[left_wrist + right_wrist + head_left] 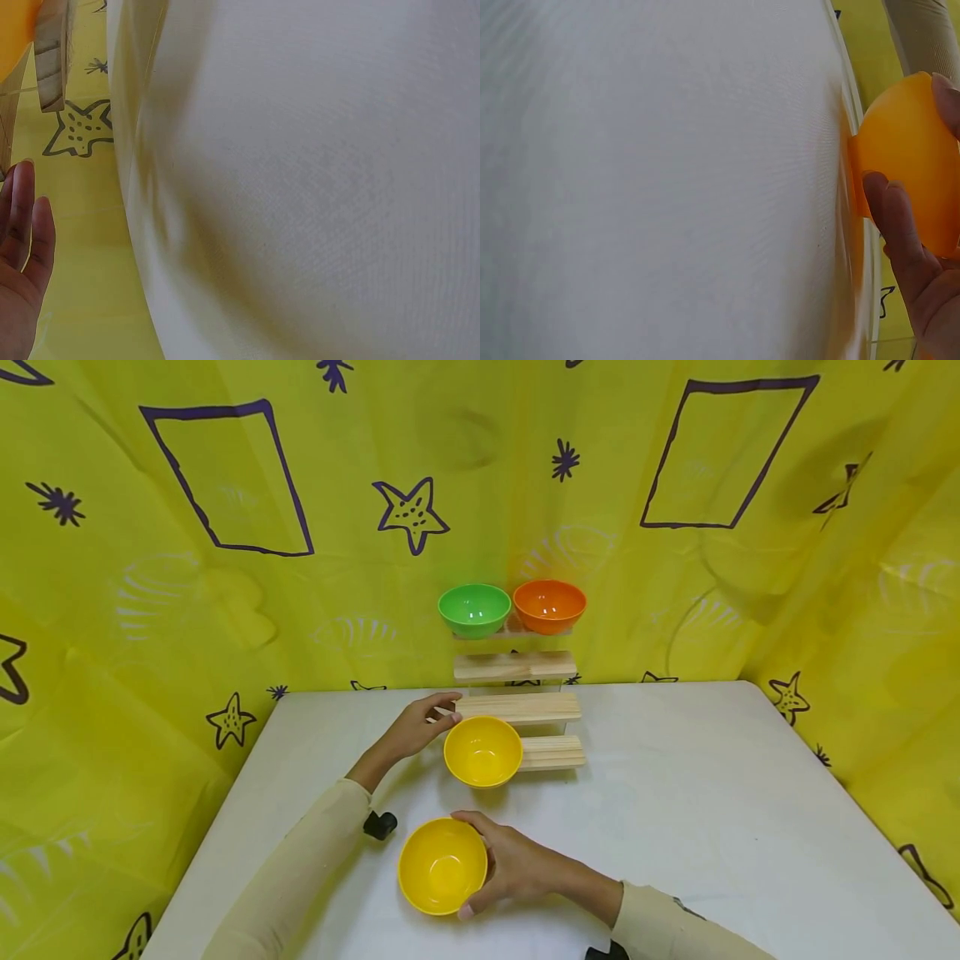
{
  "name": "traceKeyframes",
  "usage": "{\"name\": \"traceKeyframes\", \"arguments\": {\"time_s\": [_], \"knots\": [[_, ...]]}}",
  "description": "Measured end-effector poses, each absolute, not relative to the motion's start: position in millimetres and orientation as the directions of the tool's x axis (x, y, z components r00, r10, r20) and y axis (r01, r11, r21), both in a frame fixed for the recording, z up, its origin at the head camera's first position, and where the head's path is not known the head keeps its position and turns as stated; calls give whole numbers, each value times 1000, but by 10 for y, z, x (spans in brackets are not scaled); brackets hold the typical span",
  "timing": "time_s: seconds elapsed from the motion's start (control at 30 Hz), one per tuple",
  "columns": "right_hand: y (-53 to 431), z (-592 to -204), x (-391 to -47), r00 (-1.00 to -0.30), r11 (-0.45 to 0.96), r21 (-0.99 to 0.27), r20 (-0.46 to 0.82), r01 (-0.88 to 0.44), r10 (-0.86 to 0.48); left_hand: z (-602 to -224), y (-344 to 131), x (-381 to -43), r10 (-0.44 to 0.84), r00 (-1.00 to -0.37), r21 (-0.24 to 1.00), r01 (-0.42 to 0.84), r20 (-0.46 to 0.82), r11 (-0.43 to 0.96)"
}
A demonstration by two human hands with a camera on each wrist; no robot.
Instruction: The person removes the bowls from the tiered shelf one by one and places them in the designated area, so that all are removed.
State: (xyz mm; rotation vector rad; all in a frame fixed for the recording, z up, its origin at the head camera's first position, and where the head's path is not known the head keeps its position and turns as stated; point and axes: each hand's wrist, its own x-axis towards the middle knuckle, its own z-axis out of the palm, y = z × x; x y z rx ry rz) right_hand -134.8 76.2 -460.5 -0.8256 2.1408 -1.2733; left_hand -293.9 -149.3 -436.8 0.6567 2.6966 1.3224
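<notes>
My right hand point(517, 860) holds a yellow bowl point(442, 867) by its right side, low over the white table, its mouth facing up. The thumb lies at the near rim and the fingers at the far side. In the right wrist view, fingertips press the outside wall of that yellow bowl point(904, 150). A stepped wooden stand point(517, 708) rises at the back of the table. My left hand point(420, 725) grips the left end of one of its planks between thumb and fingers. Just below that hand, a second yellow bowl point(483, 752) sits on the lowest step, covering its left half.
A green bowl point(474, 610) and an orange bowl point(550, 607) stand side by side on the top step. Yellow cloth point(360, 585) with drawn stars hangs behind and at both sides. The white table point(675, 810) spreads around the stand.
</notes>
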Motion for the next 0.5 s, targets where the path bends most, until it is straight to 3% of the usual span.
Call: {"name": "traceKeyframes", "arguments": {"time_s": [0.5], "knots": [[777,-4627,-1354,-678,371,-899,-123,-233,-724,-4368,-1492,-2928,395,-912,769,331,112,546]]}}
